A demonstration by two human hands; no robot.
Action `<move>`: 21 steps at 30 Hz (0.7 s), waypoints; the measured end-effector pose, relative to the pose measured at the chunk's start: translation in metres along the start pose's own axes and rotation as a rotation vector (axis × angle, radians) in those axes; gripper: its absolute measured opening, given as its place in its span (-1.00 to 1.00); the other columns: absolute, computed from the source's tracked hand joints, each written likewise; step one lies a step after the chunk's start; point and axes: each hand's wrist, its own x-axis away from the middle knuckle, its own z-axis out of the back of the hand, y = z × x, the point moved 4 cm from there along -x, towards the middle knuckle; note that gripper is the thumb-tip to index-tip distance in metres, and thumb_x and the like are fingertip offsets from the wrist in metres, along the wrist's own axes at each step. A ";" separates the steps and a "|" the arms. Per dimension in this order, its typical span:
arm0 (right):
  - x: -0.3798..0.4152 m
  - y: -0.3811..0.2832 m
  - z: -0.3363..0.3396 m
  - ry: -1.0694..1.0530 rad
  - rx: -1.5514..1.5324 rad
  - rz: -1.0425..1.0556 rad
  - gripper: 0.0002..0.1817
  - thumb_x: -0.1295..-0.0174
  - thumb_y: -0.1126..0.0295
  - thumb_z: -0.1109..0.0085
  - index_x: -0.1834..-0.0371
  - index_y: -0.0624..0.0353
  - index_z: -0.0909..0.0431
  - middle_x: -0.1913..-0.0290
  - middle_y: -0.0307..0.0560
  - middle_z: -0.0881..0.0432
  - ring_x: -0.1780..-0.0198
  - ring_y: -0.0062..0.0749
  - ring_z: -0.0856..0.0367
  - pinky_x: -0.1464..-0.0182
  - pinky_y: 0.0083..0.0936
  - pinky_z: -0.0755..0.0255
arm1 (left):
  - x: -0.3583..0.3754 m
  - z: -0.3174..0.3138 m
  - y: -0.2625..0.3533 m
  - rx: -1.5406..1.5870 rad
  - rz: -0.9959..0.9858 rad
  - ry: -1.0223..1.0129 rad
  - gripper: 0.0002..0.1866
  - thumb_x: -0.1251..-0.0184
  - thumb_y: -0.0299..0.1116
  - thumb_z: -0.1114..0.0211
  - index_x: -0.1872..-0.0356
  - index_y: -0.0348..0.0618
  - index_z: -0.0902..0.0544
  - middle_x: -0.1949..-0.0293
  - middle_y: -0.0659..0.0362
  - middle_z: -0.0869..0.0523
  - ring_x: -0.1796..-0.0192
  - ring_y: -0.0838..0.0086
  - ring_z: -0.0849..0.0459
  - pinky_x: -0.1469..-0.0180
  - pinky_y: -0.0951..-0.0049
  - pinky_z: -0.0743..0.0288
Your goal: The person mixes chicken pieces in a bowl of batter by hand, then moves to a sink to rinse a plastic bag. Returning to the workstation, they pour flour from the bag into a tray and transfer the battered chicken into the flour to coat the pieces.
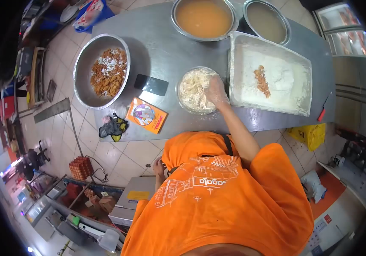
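Note:
My right hand (216,91), in what looks like a thin clear glove dusted with flour, reaches into the right side of a round bowl (179,94). Pale, flour-coated pieces (195,88) fill this bowl. The fingertips are down among the pieces, so whether they grip any is hidden. By my hip, below the table edge, hangs my left hand (159,167), its fingers loosely apart and holding nothing visible. Right of the bowl stands a large rectangular metal tray (233,64) of white flour (276,72), with a small heap of brown bits (261,81) on it.
On the metal table (157,34) a big basin (79,72) holds brown crumbly food with white powder. Nearby lie a phone (151,85), an orange box (146,115) and a small bag (114,127). Two liquid-filled bowls (204,19) (266,21) stand behind; a red-handled knife (322,113) lies right.

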 end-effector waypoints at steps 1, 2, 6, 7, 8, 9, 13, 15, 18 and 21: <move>-0.005 0.005 -0.010 -0.200 0.080 -0.116 -0.53 0.06 0.43 -0.23 0.03 0.41 -0.50 0.00 0.37 -0.51 -0.10 0.18 -0.47 -0.16 -0.12 -0.35 | -0.006 0.001 -0.007 0.070 -0.006 -0.029 -0.70 -0.44 -0.29 -0.03 -0.10 -0.10 -0.52 0.25 0.14 -0.66 0.35 0.45 -0.66 0.34 0.48 -0.56; -0.008 0.004 -0.013 -0.203 0.077 -0.110 -0.53 0.06 0.43 -0.23 0.03 0.41 -0.50 0.00 0.37 -0.51 -0.10 0.18 -0.47 -0.16 -0.12 -0.35 | -0.012 0.002 -0.015 0.074 -0.006 -0.022 -0.70 -0.44 -0.29 -0.03 -0.10 -0.10 -0.52 0.25 0.14 -0.66 0.35 0.45 -0.66 0.34 0.48 -0.56; -0.017 0.000 -0.024 -0.397 0.059 -0.247 -0.37 -0.01 0.27 -0.21 -0.18 0.36 -0.37 -0.19 0.35 -0.42 -0.24 0.14 -0.38 -0.27 -0.19 -0.30 | -0.014 0.006 -0.020 0.080 -0.035 -0.034 -0.70 -0.41 -0.29 -0.04 -0.08 -0.09 -0.55 0.27 0.17 -0.66 0.36 0.49 -0.65 0.36 0.51 -0.53; -0.022 0.003 -0.029 -0.447 0.002 -0.243 -0.36 -0.02 0.26 -0.22 -0.20 0.31 -0.37 -0.19 0.32 -0.43 -0.24 0.12 -0.39 -0.27 -0.19 -0.30 | -0.012 0.006 -0.017 0.076 -0.017 -0.034 -0.70 -0.40 -0.30 -0.04 -0.07 -0.09 -0.55 0.28 0.18 -0.66 0.36 0.50 -0.64 0.37 0.51 -0.53; -0.025 0.005 -0.033 -0.494 -0.053 -0.237 -0.35 -0.02 0.25 -0.22 -0.23 0.26 -0.36 -0.19 0.29 -0.45 -0.24 0.10 -0.40 -0.27 -0.20 -0.30 | -0.012 0.006 -0.016 0.078 -0.021 -0.032 -0.70 -0.40 -0.30 -0.04 -0.07 -0.09 -0.55 0.28 0.18 -0.66 0.36 0.50 -0.64 0.37 0.51 -0.53; -0.025 0.007 -0.035 -0.492 -0.054 -0.233 -0.35 -0.02 0.25 -0.22 -0.23 0.26 -0.36 -0.19 0.29 -0.45 -0.24 0.10 -0.40 -0.27 -0.20 -0.30 | -0.011 0.006 -0.014 0.048 -0.043 -0.025 -0.70 -0.40 -0.30 -0.04 -0.08 -0.09 -0.55 0.28 0.18 -0.66 0.37 0.50 -0.64 0.38 0.51 -0.52; -0.020 -0.007 -0.024 -0.445 -0.103 -0.086 -0.48 -0.02 0.28 -0.20 -0.12 0.17 -0.48 -0.05 0.26 -0.55 -0.12 0.10 -0.50 -0.22 -0.20 -0.35 | -0.018 0.006 -0.019 0.086 -0.050 -0.040 -0.68 -0.38 -0.29 -0.05 -0.09 -0.10 -0.54 0.28 0.17 -0.65 0.37 0.49 -0.64 0.40 0.53 -0.50; -0.004 -0.036 -0.002 -0.525 0.022 0.038 -0.64 -0.01 0.30 -0.20 0.10 0.19 -0.60 0.09 0.22 -0.60 -0.01 0.04 -0.56 -0.10 -0.16 -0.41 | -0.021 0.008 -0.029 0.111 -0.061 -0.045 -0.68 -0.38 -0.29 -0.05 -0.09 -0.11 -0.54 0.27 0.17 -0.65 0.37 0.49 -0.64 0.40 0.54 -0.50; 0.011 -0.030 -0.008 -0.506 0.133 0.159 -0.68 0.01 0.34 -0.22 0.16 0.22 -0.60 0.14 0.18 -0.62 0.04 0.05 -0.59 -0.02 -0.17 -0.45 | -0.023 0.008 -0.031 0.130 -0.042 -0.043 -0.67 -0.37 -0.29 -0.04 -0.10 -0.12 -0.53 0.27 0.17 -0.65 0.38 0.50 -0.64 0.40 0.55 -0.49; 0.006 -0.030 -0.004 -0.282 0.143 0.165 -0.61 0.04 0.39 -0.21 0.07 0.17 -0.56 0.14 0.15 -0.59 0.07 0.05 -0.57 -0.02 -0.14 -0.45 | -0.021 0.006 -0.030 0.118 -0.007 -0.041 -0.66 -0.38 -0.30 -0.03 -0.11 -0.12 -0.52 0.27 0.17 -0.65 0.40 0.51 -0.63 0.41 0.56 -0.48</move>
